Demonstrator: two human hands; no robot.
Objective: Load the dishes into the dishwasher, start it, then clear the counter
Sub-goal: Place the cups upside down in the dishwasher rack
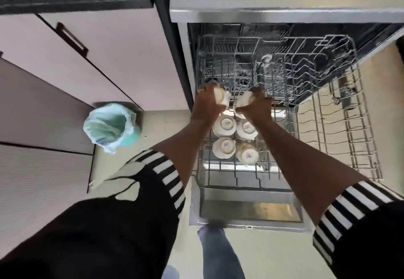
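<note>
The dishwasher stands open with its upper wire rack (218,182) pulled out over the door (249,208). Several white cups sit upside down in the rack's left part, among them one (225,125) and a cup with a red mark (248,153). My left hand (208,101) grips a white cup (221,97) over the rack. Beside it, my right hand (258,102) grips another white cup (243,101). Both cups are held just beyond the standing ones.
A lower wire rack (358,138) is pulled out at the right. A bin with a pale green bag (109,125) stands on the floor to the left, below pink cabinet doors (109,49). My leg (218,254) is in front of the door's edge.
</note>
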